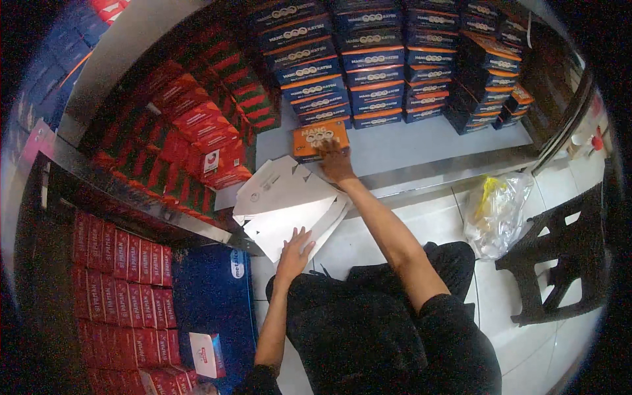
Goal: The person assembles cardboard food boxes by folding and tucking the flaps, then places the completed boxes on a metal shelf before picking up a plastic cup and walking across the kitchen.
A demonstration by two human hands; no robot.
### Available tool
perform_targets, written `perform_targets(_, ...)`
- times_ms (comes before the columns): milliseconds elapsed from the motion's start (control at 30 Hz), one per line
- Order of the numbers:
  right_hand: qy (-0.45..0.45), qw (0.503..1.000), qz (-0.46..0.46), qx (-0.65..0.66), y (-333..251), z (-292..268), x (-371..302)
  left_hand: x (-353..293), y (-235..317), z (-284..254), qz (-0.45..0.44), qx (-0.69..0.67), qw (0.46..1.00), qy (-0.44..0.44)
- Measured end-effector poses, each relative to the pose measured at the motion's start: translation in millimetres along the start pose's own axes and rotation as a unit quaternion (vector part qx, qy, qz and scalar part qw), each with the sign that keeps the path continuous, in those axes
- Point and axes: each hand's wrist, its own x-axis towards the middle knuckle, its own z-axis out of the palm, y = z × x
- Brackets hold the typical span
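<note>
My left hand [292,258] rests, fingers spread, on flat white sheets [286,204]. My right hand [336,164] touches an orange box [307,137]; whether it grips, I cannot tell.

Materials and finish

White sheets [283,191] across the front edge of the shelf [421,139]: smooth, matt card; orange box [312,138] behind that edge: smooth printed card; edge itself: metallic-looking; bag [497,217]: crinkled, glossy plastic; floor tiles [376,236]: glossy.
</note>
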Motion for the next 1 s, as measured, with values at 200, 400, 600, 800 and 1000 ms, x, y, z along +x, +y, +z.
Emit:
perform_targets(200, -0.104, 0.988, 0.048, -0.099, 29, 6, -2, -3, 6, -7, -0.031, -0.140, 0.983, 0.116)
perform_targets(400, -0.040, 0.999, 0.000, -0.031, 8, -16, 4, 0, -13, -14, -0.019, -0.148, 0.956, 0.252)
perform_targets(600, 0.175, 0.931, 0.228, 0.224, -20, -126, -89, 17, -8, -47, 0.015, -0.260, 0.908, 0.329)
perform_targets(800, -0.062, 0.823, 0.169, 0.539, -102, -219, -123, -55, 53, -29, 0.201, -0.123, 0.895, 0.378)
perform_targets(1000, -0.248, 0.835, -0.125, 0.476, -162, -296, -117, -112, 32, -26, 0.117, -0.778, 0.584, 0.199)
